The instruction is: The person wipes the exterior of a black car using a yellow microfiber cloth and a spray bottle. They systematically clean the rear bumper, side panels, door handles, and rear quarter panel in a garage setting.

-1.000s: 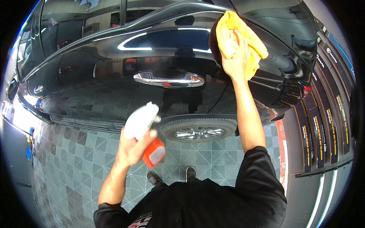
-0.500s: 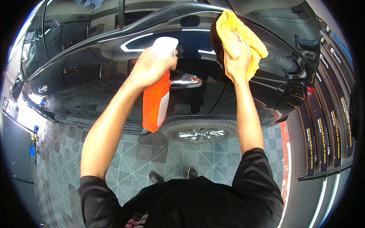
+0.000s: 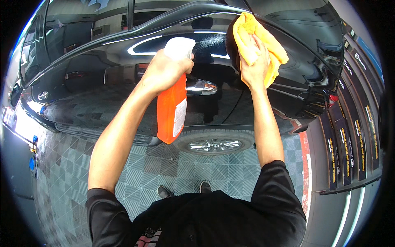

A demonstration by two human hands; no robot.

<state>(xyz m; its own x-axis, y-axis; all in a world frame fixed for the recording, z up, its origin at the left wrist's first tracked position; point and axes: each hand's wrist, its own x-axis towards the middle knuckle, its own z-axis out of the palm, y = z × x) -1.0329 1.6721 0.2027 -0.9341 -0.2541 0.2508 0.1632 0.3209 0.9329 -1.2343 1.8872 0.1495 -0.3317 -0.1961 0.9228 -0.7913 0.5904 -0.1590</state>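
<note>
My left hand point(image 3: 168, 71) is wrapped round the neck of an orange spray bottle point(image 3: 170, 113) with a white trigger head point(image 3: 179, 46). The bottle stands nearly upright in front of the black car's side, and its nozzle points right. A pale patch of spray point(image 3: 212, 40) shows on the glossy panel, between the nozzle and the cloth. My right hand point(image 3: 256, 66) grips a folded yellow cloth point(image 3: 271, 45) close to the rear panel; the cloth hides most of its fingers. Below the spray patch is a chrome door handle point(image 3: 201, 87).
The black car point(image 3: 123, 92) spans the far side, its rear wheel point(image 3: 216, 142) below my hands. Grey patterned floor tiles point(image 3: 140, 171) lie beneath, with my shoes point(image 3: 164, 191) on them. At the right, a rack point(image 3: 349, 123) holds several long dark boxes.
A whitish spray patch has appeared on the car panel right of the nozzle. The bottle has shifted slightly right; the cloth hand has barely moved.
</note>
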